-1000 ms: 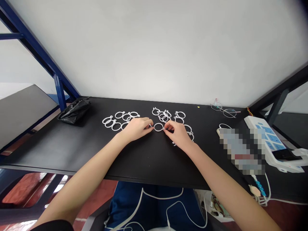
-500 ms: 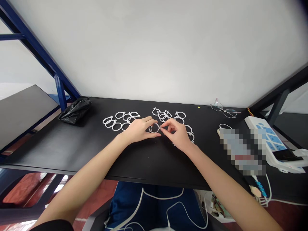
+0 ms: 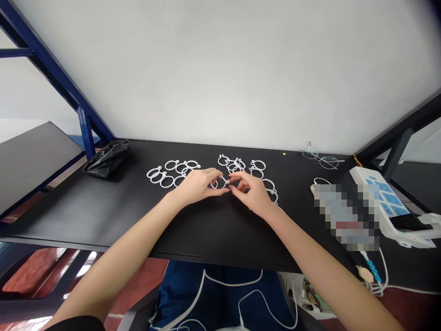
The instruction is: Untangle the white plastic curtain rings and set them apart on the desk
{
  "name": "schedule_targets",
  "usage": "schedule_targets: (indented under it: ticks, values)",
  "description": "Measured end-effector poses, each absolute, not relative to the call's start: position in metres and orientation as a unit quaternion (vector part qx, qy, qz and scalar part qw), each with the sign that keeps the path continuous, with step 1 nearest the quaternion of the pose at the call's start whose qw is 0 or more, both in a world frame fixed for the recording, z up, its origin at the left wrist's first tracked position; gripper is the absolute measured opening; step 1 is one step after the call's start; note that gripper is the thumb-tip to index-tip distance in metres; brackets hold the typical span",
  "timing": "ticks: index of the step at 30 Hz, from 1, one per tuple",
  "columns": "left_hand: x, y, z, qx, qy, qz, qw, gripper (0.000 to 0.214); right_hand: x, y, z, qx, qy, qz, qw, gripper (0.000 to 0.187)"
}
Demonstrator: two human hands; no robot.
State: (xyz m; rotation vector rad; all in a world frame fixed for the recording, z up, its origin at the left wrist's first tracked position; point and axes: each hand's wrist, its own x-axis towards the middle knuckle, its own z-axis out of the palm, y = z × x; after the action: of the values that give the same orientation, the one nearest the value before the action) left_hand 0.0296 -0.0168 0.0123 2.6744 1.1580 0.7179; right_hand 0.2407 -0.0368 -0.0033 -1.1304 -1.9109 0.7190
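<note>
White ring (image 3: 225,185) in the left hand (image 3: 197,185), right hand (image 3: 254,190) at its eyelet (image 3: 228,182)

Black desk (image 3: 103,207) stretches beneath both hands, and the white ring sits between them near the middle; whether it touches the surface, I cannot tell. The left hand curls round it, thumb on the near side and fingers on the far side, so part of the ring shows in the gap. The right hand faces it from the other side, thumb and forefinger narrowly parted at the eyelet; whether they pinch it, I cannot tell.

Beside the left hand lies a loose group of similar rings (image 3: 164,174), some overlapping, one partly hidden by that hand. A tangled cluster (image 3: 237,164) lies behind the white ring, with a pair of rings (image 3: 257,177) to the right of it. More rings (image 3: 274,189) lie partly behind the right hand.

Toward the left end of the desk rests a crumpled black bag (image 3: 108,158). Near the other end, round glasses (image 3: 319,158) lie close to the pale wall (image 3: 234,82). In front of them is a pixelated device (image 3: 344,214), and beside that a white power strip (image 3: 383,195) with blue sockets. Below the desk edge, white cords (image 3: 196,301) run across dark blue trousers (image 3: 223,294).
</note>
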Motion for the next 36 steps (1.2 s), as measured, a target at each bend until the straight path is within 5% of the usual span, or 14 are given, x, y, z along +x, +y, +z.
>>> schedule_targets:
  ticks: [9, 15, 22, 36]
  values:
    - [0.031, -0.019, 0.013, 0.883, 0.394, 0.242, 0.085, 0.026, 0.24, -0.038, -0.003, -0.411, -0.787, 0.254, 0.382, 0.011]
    - [0.033, -0.019, 0.014, 0.847, 0.396, 0.274, 0.226, 0.025, 0.242, -0.037, -0.003, -0.406, -0.786, 0.274, 0.376, 0.013]
    - [0.037, -0.023, 0.019, 0.786, 0.386, 0.285, 0.39, 0.022, 0.24, -0.041, 0.008, -0.402, -0.734, 0.4, 0.374, 0.028]
    - [0.028, -0.016, 0.025, 0.791, 0.315, 0.18, 0.493, 0.03, 0.237, -0.045, 0.012, -0.363, -0.677, 0.543, 0.339, 0.025]
